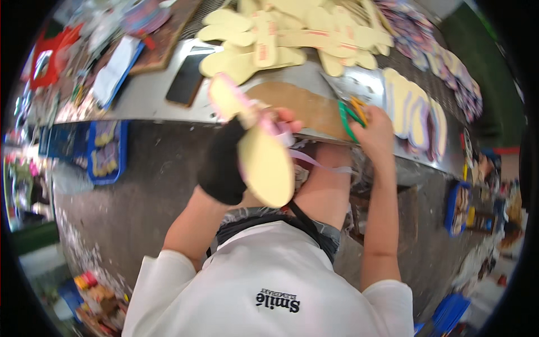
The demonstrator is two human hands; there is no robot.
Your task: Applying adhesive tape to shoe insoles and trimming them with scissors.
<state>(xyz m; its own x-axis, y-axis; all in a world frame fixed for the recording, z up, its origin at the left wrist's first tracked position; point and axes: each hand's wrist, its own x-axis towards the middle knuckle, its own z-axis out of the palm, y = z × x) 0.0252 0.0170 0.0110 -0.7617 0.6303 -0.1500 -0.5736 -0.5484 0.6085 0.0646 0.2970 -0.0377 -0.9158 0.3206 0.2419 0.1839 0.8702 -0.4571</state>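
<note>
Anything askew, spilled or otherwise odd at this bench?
Mostly orderly. One loose pink strip trails off the yellow sole held in the left hand, dangling over the lap. The right hand grips green-handled scissors.

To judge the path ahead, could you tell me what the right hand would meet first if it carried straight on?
The right hand reaches up and left at the scissors; beyond them likely comes the brown board, though depth is unclear.

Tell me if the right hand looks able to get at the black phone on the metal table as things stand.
Probably not directly: the right hand grips green-handled scissors, and the phone lies far across, beyond the left hand holding a yellow sole in between.
</note>
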